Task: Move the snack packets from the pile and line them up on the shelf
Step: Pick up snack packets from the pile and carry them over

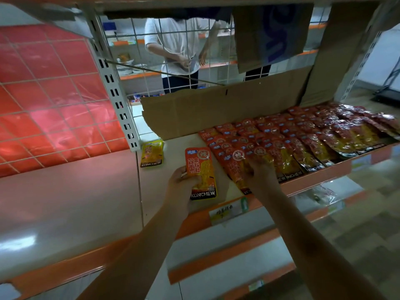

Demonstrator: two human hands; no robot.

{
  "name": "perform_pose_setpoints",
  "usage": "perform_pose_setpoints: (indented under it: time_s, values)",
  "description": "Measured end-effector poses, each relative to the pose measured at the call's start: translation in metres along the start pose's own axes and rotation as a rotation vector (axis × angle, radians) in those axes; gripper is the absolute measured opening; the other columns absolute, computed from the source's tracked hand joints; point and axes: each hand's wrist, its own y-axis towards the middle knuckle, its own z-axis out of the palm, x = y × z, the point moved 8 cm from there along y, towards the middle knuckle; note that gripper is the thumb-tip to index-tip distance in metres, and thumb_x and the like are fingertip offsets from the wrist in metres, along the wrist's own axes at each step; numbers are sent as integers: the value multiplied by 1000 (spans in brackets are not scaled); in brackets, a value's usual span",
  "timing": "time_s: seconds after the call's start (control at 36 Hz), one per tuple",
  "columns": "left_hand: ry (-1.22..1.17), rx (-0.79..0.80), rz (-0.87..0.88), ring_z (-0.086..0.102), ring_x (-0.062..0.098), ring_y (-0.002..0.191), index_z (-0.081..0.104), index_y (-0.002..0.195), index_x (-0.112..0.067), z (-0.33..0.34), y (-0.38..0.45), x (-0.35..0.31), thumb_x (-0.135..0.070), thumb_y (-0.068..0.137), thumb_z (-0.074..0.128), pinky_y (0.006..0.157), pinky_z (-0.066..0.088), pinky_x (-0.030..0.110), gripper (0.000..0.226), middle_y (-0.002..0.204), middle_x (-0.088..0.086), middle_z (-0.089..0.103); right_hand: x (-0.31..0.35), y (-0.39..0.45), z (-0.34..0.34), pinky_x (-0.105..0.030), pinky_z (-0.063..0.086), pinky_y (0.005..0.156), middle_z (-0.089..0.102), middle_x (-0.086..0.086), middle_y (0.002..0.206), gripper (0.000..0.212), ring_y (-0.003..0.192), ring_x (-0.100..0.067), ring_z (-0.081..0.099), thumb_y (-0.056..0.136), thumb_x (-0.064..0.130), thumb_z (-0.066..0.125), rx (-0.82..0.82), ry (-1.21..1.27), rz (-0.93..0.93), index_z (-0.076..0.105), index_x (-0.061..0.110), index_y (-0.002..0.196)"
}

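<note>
My left hand [181, 187] grips an orange KONCHEW snack packet [201, 173] just above the shelf board [155, 185]. To its right, my right hand [260, 173] lies with its fingers on the leftmost lined-up red packet [237, 167]. Several rows of overlapping red and yellow packets [303, 135] fill the shelf from there to the right end. A lone yellow KONCHEW packet [152, 153] lies at the back left of this shelf, beside the upright post. Whether my right hand pinches the packet or only presses it is unclear.
Brown cardboard [216, 111] stands along the back of the shelf, with more hanging above. A perforated metal post [114, 92] divides this bay from the left bay with red sheeting behind wire mesh. Beyond the mesh stands a person in a white shirt [179, 46]. A price label [227, 211] sits on the shelf's front edge.
</note>
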Motion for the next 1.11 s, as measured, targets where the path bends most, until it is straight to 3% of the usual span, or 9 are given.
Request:
perform_pose_setpoints:
  time_s: [0.14,0.28,0.39,0.44,0.53,0.78,0.92,1.03,1.11]
  values:
    - [-27,19,-39,62,39,97,57,99,-15,16,-1,8,14,80,55,88,48,58,35,98,14,65,-8,-8,-7,-39,31,100,46,-14,130,36,121,-36,35,89,24,59,-100,-96,72,60,13,123]
    - [22,68,-45,60,37,105,53,121,-5,43,1,13,18,75,53,96,45,54,52,110,20,64,-19,-10,-17,-32,43,83,57,-12,111,26,100,-26,53,87,14,62,-143,156,96,66,8,112]
    - [60,102,-55,59,32,104,52,120,-8,65,1,22,20,74,52,95,47,49,54,106,13,65,-6,-15,-30,-31,43,64,60,2,74,14,67,-16,55,92,17,57,-115,323,18,67,8,91]
    - [88,125,-60,62,32,101,53,117,-10,74,1,27,20,72,53,91,50,52,54,106,14,65,4,-17,-30,-35,48,69,61,1,76,8,72,-17,58,90,12,59,-19,478,19,66,11,94]
    - [198,129,-9,63,30,99,55,115,-15,81,4,30,17,70,59,87,52,51,55,104,10,66,2,-17,-22,-39,54,81,68,-6,97,30,90,-21,65,84,-3,61,83,647,122,65,11,110]
    - [625,204,213,59,21,98,58,110,-19,79,2,14,-1,83,60,91,50,38,32,94,-3,60,-26,0,-30,-43,53,83,62,1,89,43,93,-20,60,80,-10,62,-97,603,236,59,10,118]
    - [803,243,314,56,17,101,58,120,-15,82,1,13,-8,89,56,83,43,22,32,108,-1,59,-25,6,-25,-15,44,65,62,-2,98,44,92,-14,56,84,-7,58,-36,383,153,58,14,123]
    - [925,238,361,55,15,101,56,124,-16,81,2,13,-15,88,58,86,44,22,36,115,1,59,-25,2,-23,-34,51,84,61,-6,105,49,101,-20,57,82,-11,56,55,269,116,58,14,124]
    - [1004,240,417,54,11,92,58,120,-17,82,1,10,-12,88,56,79,40,19,32,109,0,57,-26,-1,-30,-26,43,81,57,-1,97,48,95,-18,54,83,-5,61,66,221,99,56,13,127]
